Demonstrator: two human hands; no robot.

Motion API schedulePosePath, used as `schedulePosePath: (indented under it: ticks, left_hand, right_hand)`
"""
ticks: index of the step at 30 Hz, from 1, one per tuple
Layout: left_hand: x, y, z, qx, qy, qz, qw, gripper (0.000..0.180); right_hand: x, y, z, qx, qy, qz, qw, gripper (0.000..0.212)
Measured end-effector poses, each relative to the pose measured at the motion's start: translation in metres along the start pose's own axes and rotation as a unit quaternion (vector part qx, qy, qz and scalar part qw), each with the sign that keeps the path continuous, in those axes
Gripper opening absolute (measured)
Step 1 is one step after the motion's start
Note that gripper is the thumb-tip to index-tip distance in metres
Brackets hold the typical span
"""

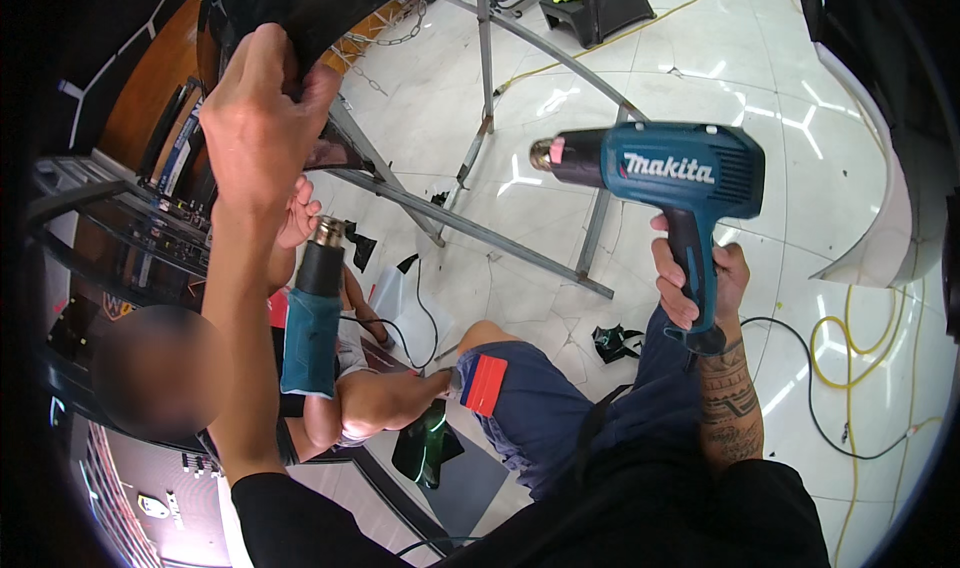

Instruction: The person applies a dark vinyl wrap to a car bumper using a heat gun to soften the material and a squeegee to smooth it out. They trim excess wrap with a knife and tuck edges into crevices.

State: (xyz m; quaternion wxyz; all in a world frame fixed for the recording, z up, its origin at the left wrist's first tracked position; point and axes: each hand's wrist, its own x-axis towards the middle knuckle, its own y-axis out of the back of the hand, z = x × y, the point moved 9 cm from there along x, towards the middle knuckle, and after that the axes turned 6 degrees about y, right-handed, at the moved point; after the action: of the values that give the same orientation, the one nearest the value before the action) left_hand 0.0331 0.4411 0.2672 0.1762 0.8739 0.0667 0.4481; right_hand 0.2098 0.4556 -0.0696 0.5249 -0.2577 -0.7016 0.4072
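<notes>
My right hand [690, 278] grips the handle of a teal and black heat gun [690, 168], held level with its metal nozzle toward the left. Raised at the upper left, my left hand [262, 118] has its fingers curled in a pinch at the edge of a glossy black panel [300, 3]; whatever lies between the fingertips is hidden. Just below it, a co-worker's hand [298, 213] shows beside the nozzle of a second heat gun [312, 338], which points upward. Who holds that one cannot be made out. A red squeegee card [486, 385] lies against my thigh.
A grey metal stand [500, 238] spans the middle, with a chain [385, 38] above. A co-worker [340, 408] is close at my left. Yellow hose [850, 348] and black cable [800, 348] trail at right. Dark film scraps [618, 344] lie on the tiles; a black step stool [600, 3] stands farther off.
</notes>
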Motion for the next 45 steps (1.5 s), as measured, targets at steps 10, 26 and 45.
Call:
schedulePosePath:
  ticks: [10,26,45]
  left_hand:
    - [0.006,-0.004,-0.003,-0.121,0.003,-0.166,0.979,0.032]
    - [-0.012,0.006,-0.033,-0.261,0.18,-0.109,0.942,0.037]
    - [-0.249,-0.105,0.018,-0.671,0.632,0.07,0.383,0.023]
  right_hand:
    - [-0.038,0.035,-0.01,-0.034,-0.005,0.097,0.995,0.072]
    - [0.031,-0.061,0.023,0.159,-0.01,-0.123,0.98,0.075]
    - [0.053,-0.08,0.032,0.202,-0.019,-0.15,0.968,0.073]
